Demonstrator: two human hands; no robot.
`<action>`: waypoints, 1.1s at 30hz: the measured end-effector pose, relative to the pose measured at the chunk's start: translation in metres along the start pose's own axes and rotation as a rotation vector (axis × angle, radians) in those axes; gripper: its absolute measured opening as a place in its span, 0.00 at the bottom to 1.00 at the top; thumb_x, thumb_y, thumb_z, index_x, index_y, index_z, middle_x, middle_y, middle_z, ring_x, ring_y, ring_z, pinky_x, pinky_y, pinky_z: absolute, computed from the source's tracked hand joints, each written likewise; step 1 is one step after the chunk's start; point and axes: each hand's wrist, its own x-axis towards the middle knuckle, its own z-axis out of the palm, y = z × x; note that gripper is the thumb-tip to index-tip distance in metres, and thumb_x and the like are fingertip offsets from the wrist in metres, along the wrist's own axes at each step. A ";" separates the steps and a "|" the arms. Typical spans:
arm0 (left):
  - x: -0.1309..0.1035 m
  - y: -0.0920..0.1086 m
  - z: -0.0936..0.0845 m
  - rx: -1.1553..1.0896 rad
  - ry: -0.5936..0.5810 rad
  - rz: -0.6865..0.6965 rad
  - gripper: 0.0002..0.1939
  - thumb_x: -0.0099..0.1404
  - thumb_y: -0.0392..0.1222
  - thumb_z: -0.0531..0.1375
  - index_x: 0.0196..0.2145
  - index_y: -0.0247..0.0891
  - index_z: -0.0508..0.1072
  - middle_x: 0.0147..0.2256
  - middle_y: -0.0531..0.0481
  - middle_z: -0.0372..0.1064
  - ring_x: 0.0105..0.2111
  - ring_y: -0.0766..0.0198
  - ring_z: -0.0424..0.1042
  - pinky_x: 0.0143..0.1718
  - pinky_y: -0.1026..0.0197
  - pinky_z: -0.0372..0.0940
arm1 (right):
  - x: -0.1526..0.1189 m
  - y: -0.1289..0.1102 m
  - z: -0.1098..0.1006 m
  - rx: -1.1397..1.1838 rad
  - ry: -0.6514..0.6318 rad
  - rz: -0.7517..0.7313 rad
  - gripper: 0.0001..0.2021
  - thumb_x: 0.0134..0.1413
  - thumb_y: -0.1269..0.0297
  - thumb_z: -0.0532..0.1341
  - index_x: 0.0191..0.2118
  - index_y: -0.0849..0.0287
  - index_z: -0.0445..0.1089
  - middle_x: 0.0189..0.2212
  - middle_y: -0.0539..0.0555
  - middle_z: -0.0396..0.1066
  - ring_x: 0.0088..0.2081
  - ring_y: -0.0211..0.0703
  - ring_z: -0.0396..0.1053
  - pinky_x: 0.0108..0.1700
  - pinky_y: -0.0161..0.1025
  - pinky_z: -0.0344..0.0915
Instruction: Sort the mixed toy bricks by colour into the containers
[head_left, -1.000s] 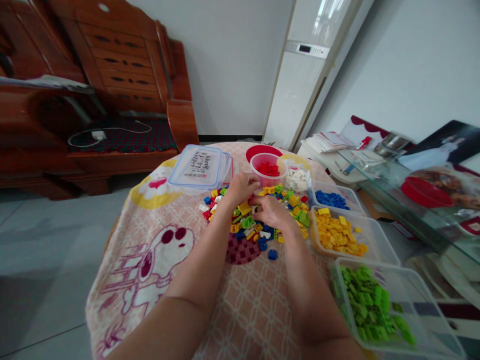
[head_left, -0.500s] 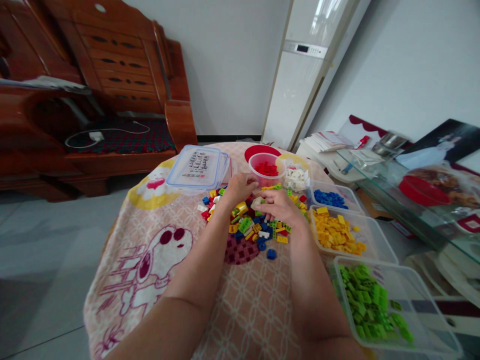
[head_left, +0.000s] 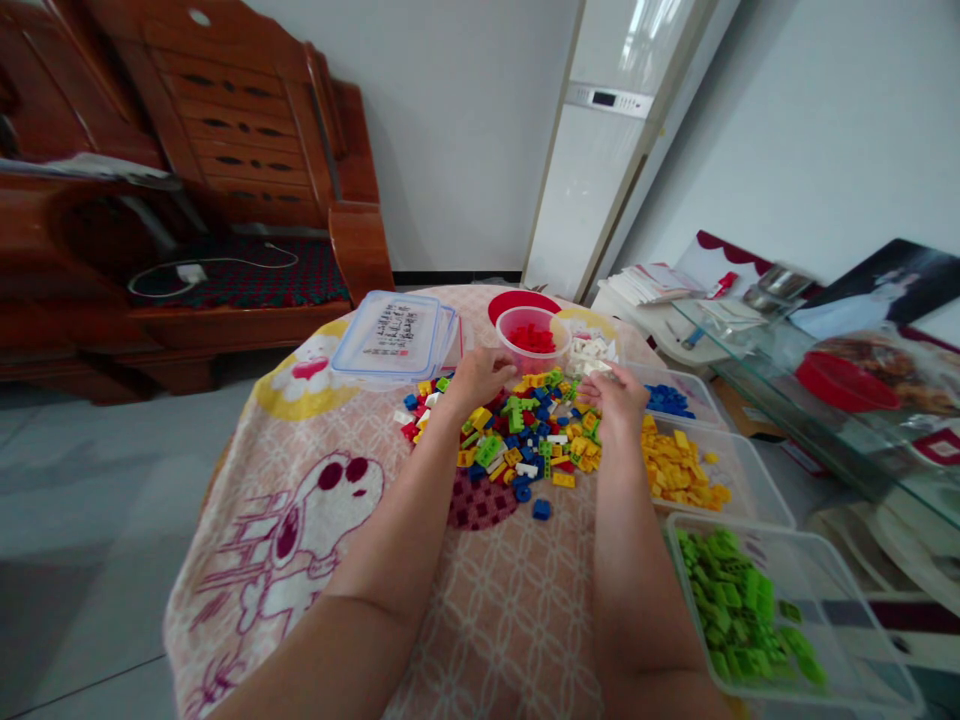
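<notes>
Mixed toy bricks (head_left: 517, 430) lie in a loose pile on the patterned tablecloth. My left hand (head_left: 484, 380) is at the pile's back left, beside the round tub of red bricks (head_left: 532, 338); its fingers are pressed together, and what they hold, if anything, is too small to name. Over the pile's right side, my right hand (head_left: 619, 397) pinches a white brick close to the white bricks (head_left: 591, 354). Blue bricks (head_left: 670, 401), yellow bricks (head_left: 679, 468) and green bricks (head_left: 724, 595) fill separate clear boxes along the right.
Clear lids with blue rims (head_left: 390, 335) rest at the table's back left. A red lid (head_left: 517, 303) is behind the tub. Off the right edge stands a glass shelf (head_left: 787, 370) with papers and a red bowl (head_left: 847, 382). A wooden bench (head_left: 255, 200) is at the back left.
My right hand has moved right with the white brick, from the middle of the pile to beside the white bricks, uncovering pile bricks. My left hand has barely moved.
</notes>
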 end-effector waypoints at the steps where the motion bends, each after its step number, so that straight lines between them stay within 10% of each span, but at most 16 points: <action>1: 0.000 0.000 0.000 -0.006 0.002 0.002 0.15 0.63 0.40 0.57 0.38 0.36 0.84 0.34 0.48 0.80 0.34 0.61 0.73 0.38 0.63 0.65 | 0.002 0.003 0.000 0.035 0.015 -0.018 0.33 0.39 0.63 0.70 0.55 0.67 0.71 0.21 0.47 0.73 0.25 0.44 0.75 0.25 0.37 0.74; 10: -0.001 0.002 -0.002 -0.031 -0.001 0.007 0.14 0.63 0.39 0.58 0.37 0.35 0.84 0.33 0.47 0.80 0.32 0.62 0.73 0.37 0.64 0.64 | 0.010 0.015 -0.002 0.196 -0.054 -0.117 0.38 0.41 0.59 0.70 0.62 0.58 0.65 0.49 0.58 0.75 0.48 0.47 0.76 0.53 0.51 0.75; 23: -0.001 0.000 -0.005 -0.009 0.024 0.019 0.15 0.63 0.41 0.56 0.37 0.36 0.83 0.34 0.48 0.80 0.32 0.62 0.73 0.37 0.64 0.65 | -0.041 -0.021 0.019 -0.404 -0.756 0.001 0.15 0.45 0.60 0.69 0.40 0.61 0.78 0.23 0.50 0.76 0.21 0.36 0.69 0.23 0.32 0.66; 33: -0.003 -0.016 -0.028 -0.021 0.113 -0.117 0.18 0.64 0.40 0.57 0.46 0.35 0.83 0.40 0.45 0.81 0.37 0.59 0.75 0.42 0.62 0.67 | -0.115 -0.007 0.081 -0.906 -1.151 -0.748 0.10 0.53 0.73 0.64 0.41 0.59 0.80 0.43 0.57 0.78 0.48 0.48 0.71 0.52 0.40 0.63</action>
